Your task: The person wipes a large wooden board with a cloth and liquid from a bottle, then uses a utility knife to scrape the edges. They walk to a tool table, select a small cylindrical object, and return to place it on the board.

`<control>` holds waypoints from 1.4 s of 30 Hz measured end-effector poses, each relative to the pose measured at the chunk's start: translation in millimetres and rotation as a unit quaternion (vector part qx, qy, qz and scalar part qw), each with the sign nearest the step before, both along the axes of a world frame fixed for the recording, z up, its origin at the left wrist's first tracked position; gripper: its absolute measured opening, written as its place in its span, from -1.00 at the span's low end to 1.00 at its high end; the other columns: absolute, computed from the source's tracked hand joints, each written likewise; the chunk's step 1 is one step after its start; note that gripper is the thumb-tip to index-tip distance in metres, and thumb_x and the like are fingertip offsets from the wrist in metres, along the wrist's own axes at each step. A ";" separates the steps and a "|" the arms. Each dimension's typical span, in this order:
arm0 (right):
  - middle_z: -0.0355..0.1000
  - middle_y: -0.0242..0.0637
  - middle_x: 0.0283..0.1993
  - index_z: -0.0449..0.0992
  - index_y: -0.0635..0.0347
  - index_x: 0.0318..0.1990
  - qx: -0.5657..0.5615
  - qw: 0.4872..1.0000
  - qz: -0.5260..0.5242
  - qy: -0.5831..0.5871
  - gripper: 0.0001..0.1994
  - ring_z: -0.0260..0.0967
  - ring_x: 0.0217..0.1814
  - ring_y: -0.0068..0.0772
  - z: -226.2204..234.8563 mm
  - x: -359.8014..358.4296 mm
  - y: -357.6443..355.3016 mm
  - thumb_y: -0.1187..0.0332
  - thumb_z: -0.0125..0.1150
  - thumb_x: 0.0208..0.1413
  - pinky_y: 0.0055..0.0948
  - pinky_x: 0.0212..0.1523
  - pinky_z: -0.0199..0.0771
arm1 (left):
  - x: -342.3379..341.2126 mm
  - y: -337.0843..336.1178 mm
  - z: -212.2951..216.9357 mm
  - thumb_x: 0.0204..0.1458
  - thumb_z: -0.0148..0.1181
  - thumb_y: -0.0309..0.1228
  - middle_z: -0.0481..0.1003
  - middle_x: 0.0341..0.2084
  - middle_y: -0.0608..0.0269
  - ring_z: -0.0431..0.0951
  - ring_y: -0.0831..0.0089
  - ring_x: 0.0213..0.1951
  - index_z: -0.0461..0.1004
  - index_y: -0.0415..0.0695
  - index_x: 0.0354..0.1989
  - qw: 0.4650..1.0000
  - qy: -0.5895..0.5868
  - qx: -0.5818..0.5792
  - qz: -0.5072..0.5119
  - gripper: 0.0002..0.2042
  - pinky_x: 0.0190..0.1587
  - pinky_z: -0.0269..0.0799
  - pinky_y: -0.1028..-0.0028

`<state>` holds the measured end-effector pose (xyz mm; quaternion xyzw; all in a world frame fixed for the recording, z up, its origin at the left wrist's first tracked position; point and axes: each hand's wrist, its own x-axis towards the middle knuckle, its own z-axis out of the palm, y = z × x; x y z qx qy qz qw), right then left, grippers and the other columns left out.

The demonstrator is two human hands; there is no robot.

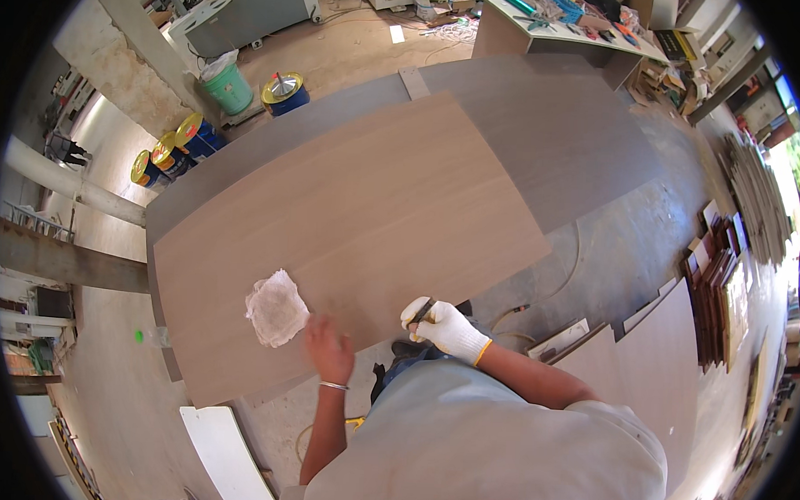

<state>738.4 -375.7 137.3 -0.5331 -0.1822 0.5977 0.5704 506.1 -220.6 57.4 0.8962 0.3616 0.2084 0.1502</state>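
A large wood-grain board [357,222] lies flat in front of me. On its near left part rests a crumpled whitish cloth [276,309]. My left hand [329,349], bare with a bracelet at the wrist, hovers just right of the cloth at the board's near edge. Its fingers are stretched out, slightly blurred, with nothing in them. My right hand [448,329] wears a white glove with a yellow cuff. Closed, it grips a short dark stick-like tool [424,310] over the board's near edge; its exact kind cannot be made out.
A grey board [567,132] lies under the wood-grain one. Beyond them stand a green bucket [227,87] and blue cans [200,135]. A cluttered table [504,33] is at the far right. Stacked panels [720,296] stand to the right; a hose [579,256] runs over the floor.
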 end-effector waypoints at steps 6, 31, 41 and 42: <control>0.46 -0.42 -0.28 0.53 0.18 -0.15 0.052 0.996 0.037 -0.065 -0.83 0.40 -0.23 -0.56 -8.2 15.6 12.7 0.62 0.11 0.16 -0.46 -0.18 0.47 | 65.9 -58.8 22.5 -0.02 0.30 -0.51 0.61 -0.32 0.14 0.54 0.10 -0.18 0.59 -0.16 -0.14 0.957 -0.122 -0.239 -0.108 -0.76 -0.03 0.44 0.11; 0.64 -0.26 -0.10 0.64 0.11 -0.03 0.075 0.931 0.307 -0.183 -0.80 0.58 -0.07 -0.39 -30.7 98.4 -11.9 0.34 0.27 0.24 -0.41 0.03 0.52 | 122.1 -126.3 50.4 0.28 0.19 -0.33 0.57 -0.56 0.32 0.47 0.64 -0.52 0.63 -0.24 -0.32 0.806 -0.119 -0.559 0.152 -0.77 -0.43 0.39 0.58; 0.56 -0.37 -0.16 0.57 0.18 0.02 -0.016 0.923 0.378 -0.073 -0.80 0.47 -0.13 -0.57 -20.7 43.3 7.3 0.47 0.18 0.27 -0.48 -0.08 0.51 | 61.1 -147.1 24.6 0.32 0.15 -0.29 0.52 -0.55 0.38 0.43 0.65 -0.49 0.57 -0.21 -0.39 0.748 -0.252 -0.588 0.177 -0.72 -0.41 0.35 0.57; 0.56 -0.37 -0.16 0.56 0.19 0.03 0.003 0.918 0.389 -0.077 -0.80 0.47 -0.15 -0.58 -23.2 35.7 12.6 0.47 0.17 0.28 -0.48 -0.09 0.51 | 52.4 -145.0 22.2 0.32 0.14 -0.29 0.52 -0.56 0.38 0.44 0.65 -0.49 0.57 -0.21 -0.38 0.748 -0.265 -0.585 0.165 -0.72 -0.41 0.35 0.57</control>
